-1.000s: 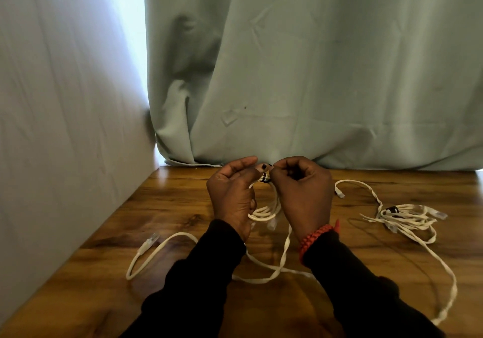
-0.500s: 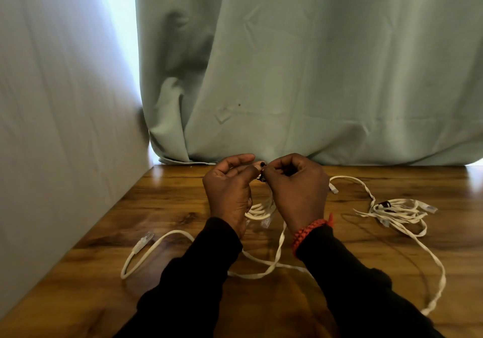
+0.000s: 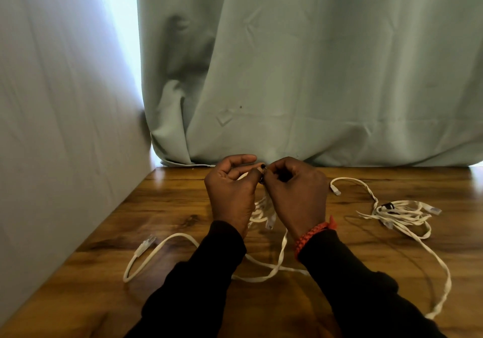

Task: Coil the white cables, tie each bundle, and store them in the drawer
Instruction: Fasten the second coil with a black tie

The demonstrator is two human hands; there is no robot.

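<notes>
My left hand (image 3: 231, 191) and my right hand (image 3: 296, 194) meet above the wooden table (image 3: 183, 207), fingertips pinching a small dark tie (image 3: 262, 174) at the top of a coiled white cable bundle (image 3: 264, 211) that hangs between them. The loose tail of this flat cable (image 3: 162, 243) trails over the table to the left and ends in a clear plug. A second white cable bundle (image 3: 400, 214) with a black tie lies on the table to the right, its tail running toward the front right edge. No drawer is in view.
A pale green curtain (image 3: 313, 76) hangs along the back edge of the table. A grey cloth-covered wall (image 3: 65, 128) closes off the left side. A red braided band (image 3: 313, 233) sits on my right wrist.
Both hands stay together on the tie at the top of the bundle, with only slight finger movement. The cables on the table have not moved.
</notes>
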